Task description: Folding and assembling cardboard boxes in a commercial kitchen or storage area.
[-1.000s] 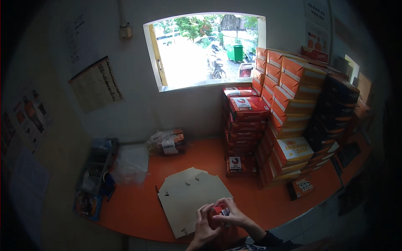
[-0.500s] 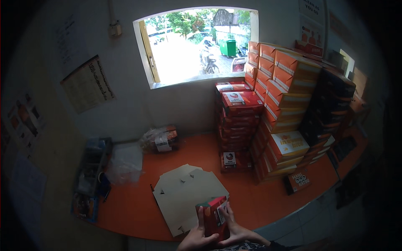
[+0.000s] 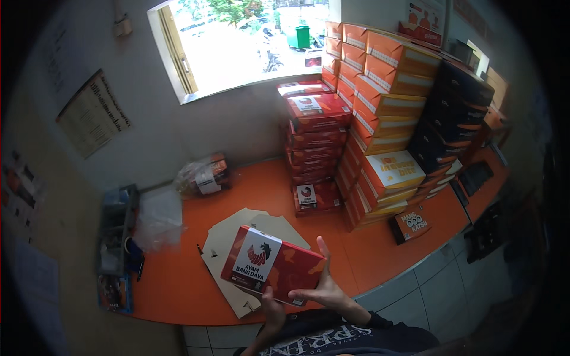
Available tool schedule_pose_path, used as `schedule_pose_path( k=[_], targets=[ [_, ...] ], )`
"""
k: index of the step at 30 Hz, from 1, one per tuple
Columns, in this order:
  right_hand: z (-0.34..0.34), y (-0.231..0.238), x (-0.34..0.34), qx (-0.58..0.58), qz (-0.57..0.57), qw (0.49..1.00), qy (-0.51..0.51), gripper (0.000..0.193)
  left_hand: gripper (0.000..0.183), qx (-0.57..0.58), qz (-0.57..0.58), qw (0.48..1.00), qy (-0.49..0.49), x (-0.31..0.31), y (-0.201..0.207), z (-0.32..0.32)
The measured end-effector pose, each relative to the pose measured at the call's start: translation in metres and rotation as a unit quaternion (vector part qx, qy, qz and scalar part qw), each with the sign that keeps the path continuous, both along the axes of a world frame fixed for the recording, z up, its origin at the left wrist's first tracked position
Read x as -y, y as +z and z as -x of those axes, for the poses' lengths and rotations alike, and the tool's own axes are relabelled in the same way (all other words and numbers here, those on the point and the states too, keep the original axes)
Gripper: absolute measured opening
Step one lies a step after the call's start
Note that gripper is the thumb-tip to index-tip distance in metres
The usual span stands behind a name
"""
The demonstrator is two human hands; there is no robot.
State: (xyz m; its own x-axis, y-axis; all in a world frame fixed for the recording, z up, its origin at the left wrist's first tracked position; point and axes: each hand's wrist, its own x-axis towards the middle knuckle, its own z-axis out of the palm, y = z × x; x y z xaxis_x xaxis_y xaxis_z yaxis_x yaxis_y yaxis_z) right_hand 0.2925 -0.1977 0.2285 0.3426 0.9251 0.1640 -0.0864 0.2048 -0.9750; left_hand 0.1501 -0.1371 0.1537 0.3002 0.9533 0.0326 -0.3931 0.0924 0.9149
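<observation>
A red cardboard box (image 3: 297,270) with a white printed panel is held up in front of me, tilted, its broad printed face toward me. My left hand (image 3: 272,310) grips its lower edge, thumb on the front; the other fingers are mostly hidden. At its right end, my right hand (image 3: 323,289) has the thumb across the front and a finger stretched up along the side. Behind and below the box lie flat pale cardboard blanks (image 3: 218,276) on the orange table (image 3: 172,285).
Stacked red boxes (image 3: 314,142), orange-and-yellow boxes (image 3: 380,124) and dark boxes (image 3: 448,113) rise at the back right. A small dark-and-orange box (image 3: 411,224) lies near the right edge. Leftward are a plastic-wrapped bundle (image 3: 205,175), clear bags (image 3: 159,219) and an organizer tray (image 3: 113,228).
The red box has been turned from its narrow upright side to its broad printed face. Both hands have shifted their hold, the right one onto the box's right end. The view has also shifted.
</observation>
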Motion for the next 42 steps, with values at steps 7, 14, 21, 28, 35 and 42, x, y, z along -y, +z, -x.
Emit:
schedule_pose_path(
  k=[7,14,21,28,35,42],
  targets=[
    [-0.034,0.01,-0.034,0.464,-0.037,0.865,-0.189,0.095,0.049,0.004,0.174,0.981,0.085,-0.047,0.016,-0.012],
    [-0.147,-0.081,-0.129,0.659,0.052,0.727,-0.186,0.053,0.069,0.054,0.022,0.996,0.062,-0.043,0.031,-0.028],
    [-0.142,-0.114,-0.147,0.688,0.087,0.695,-0.19,0.062,0.058,-0.013,0.116,0.967,0.226,-0.065,-0.004,0.048],
    [0.034,-0.186,-0.107,0.546,-0.018,0.772,0.324,0.052,0.041,0.001,0.14,0.966,0.218,-0.052,0.024,0.015],
    [-0.001,-0.208,-0.161,0.385,-0.027,0.73,0.564,0.015,0.038,-0.153,0.006,0.988,0.035,-0.047,0.022,0.02],
    [0.015,-0.045,-0.12,0.49,-0.159,0.835,0.191,0.013,0.052,-0.71,-0.328,0.623,0.016,-0.039,0.109,0.03]
  ],
)
